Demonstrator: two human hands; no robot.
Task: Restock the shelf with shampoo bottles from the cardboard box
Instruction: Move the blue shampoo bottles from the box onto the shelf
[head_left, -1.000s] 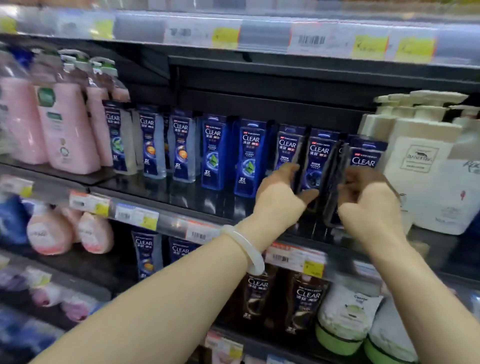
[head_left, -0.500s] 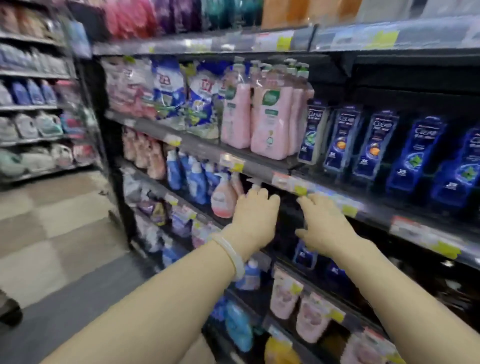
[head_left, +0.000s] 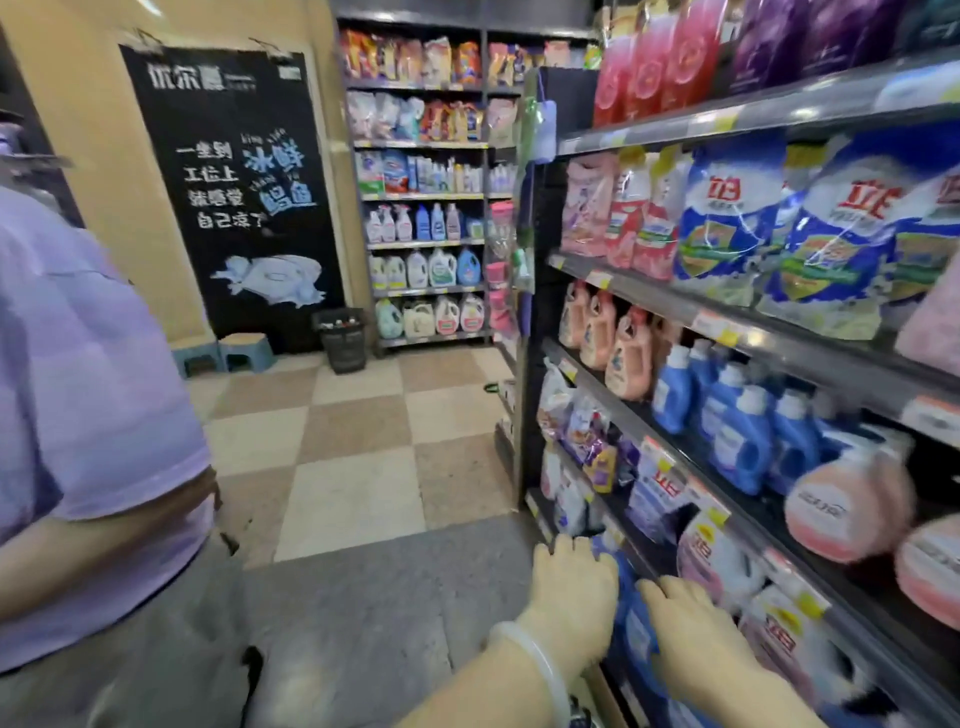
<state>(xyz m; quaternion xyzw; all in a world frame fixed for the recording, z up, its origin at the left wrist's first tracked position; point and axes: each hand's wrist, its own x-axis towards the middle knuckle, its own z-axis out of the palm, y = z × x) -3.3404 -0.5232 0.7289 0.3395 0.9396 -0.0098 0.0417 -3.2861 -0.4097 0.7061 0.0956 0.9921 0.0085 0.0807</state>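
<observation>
Nearest, the left hand (head_left: 574, 587) and right hand (head_left: 685, 631) hang empty with fingers loosely bent, beside blue bottles (head_left: 636, 631) low on the shelf (head_left: 779, 348); no shampoo bottles or cardboard box show. Farther off stands a black poster (head_left: 234, 182).

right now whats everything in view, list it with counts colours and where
blue jugs: several, blue, third shelf down on the right
peach jugs: about three, left of the blue jugs
blue and white pouches: two or three, second shelf
pink pouches: a few, left of those
chalkboard sign: one, black, far wall
stools: two, blue, under the sign
basket: one, black, on the floor
bystander: one, lilac shirt, far left
bracelet: one, white, left wrist
left hand: empty, by the low shelf
right hand: empty, beside it
</observation>
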